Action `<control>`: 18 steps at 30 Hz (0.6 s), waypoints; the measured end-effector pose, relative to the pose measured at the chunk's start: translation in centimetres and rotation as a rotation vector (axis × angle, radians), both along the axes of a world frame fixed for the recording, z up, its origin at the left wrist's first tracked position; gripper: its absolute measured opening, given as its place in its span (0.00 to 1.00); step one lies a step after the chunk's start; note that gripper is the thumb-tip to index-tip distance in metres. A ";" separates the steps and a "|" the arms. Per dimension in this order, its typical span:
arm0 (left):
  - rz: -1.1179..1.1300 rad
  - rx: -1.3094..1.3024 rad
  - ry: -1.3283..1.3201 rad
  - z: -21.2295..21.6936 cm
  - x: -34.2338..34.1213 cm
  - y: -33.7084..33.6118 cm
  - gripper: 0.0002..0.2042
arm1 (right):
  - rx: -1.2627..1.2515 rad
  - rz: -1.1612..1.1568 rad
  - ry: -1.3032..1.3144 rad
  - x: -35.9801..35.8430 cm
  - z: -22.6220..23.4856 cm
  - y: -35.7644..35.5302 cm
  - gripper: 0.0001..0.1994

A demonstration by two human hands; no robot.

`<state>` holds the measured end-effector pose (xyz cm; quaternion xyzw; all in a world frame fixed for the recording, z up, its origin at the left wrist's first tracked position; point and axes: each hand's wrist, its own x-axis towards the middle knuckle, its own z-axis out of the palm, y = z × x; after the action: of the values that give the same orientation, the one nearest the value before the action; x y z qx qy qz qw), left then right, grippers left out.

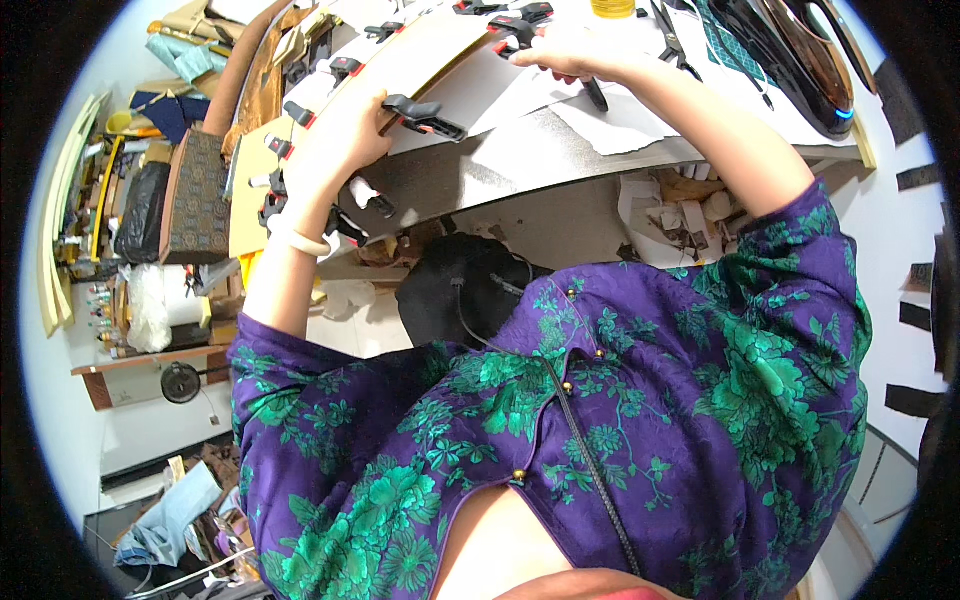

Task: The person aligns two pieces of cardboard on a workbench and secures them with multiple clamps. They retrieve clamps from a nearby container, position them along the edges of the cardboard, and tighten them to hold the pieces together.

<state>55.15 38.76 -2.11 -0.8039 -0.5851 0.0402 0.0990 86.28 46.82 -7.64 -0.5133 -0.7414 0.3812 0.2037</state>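
Note:
A long pale tan board [425, 50] lies on the worktable, with black spring clamps with red tips biting its edges. My left hand [345, 140] is closed round the near left part of the board's edge. Just right of those fingers, a black spring clamp [428, 116] sticks out toward me. More clamps, one of them a red-tipped clamp [347, 68], line the far left edge. At the board's right side my right hand [570, 55] is wrapped round another spring clamp [596, 96], whose black handle shows below the fingers. The palm sides of both hands are hidden.
Black scissors [675, 42] lie right of my right hand. Beyond them are a green cutting mat [728, 45] and a glossy dark device [800, 60] with a blue light. A yellow container [612, 8] stands at the back. A patterned box [200, 200] and crowded shelves are at left.

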 end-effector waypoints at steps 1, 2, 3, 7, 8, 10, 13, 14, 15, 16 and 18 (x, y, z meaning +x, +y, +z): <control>0.020 -0.035 0.000 0.6 0.1 0.2 0.29 | -0.065 0.017 0.139 -0.7 -1.4 1.4 0.20; -0.004 -0.036 -0.015 0.7 -0.8 0.9 0.29 | -0.055 0.040 0.126 -0.9 -1.3 2.1 0.18; 0.025 -0.056 0.007 1.2 -0.8 1.2 0.29 | -0.047 0.060 0.110 -1.2 -0.9 2.6 0.16; 0.040 -0.143 0.105 3.0 -1.4 2.5 0.33 | -0.226 0.031 0.052 -1.3 3.1 2.0 0.08; 0.047 -0.152 0.117 3.0 -1.7 2.7 0.32 | -0.216 0.047 0.062 -1.2 3.1 2.1 0.09; 0.035 -0.149 0.139 3.7 -0.8 2.6 0.30 | -0.201 0.068 0.079 -1.3 3.4 2.4 0.09; 0.079 -0.162 0.108 4.1 0.1 2.4 0.28 | -0.195 0.101 0.099 -1.4 4.0 2.9 0.10; 0.050 -0.127 0.120 4.1 0.1 2.2 0.28 | -0.193 0.111 0.102 -1.3 3.9 3.1 0.10; 0.019 -0.118 0.111 4.0 -0.1 2.1 0.27 | -0.198 0.127 0.106 -1.3 4.1 3.2 0.11; -0.012 -0.110 0.103 3.9 -0.4 2.0 0.27 | -0.200 0.139 0.109 -1.4 4.2 3.2 0.11; -0.031 -0.113 0.090 3.9 -0.3 1.9 0.26 | -0.203 0.155 0.110 -1.2 4.5 3.5 0.12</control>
<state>54.85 40.64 1.80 -0.8145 -0.5644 0.1075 0.0802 85.04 50.35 -3.14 -0.4506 -0.7243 0.4964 0.1610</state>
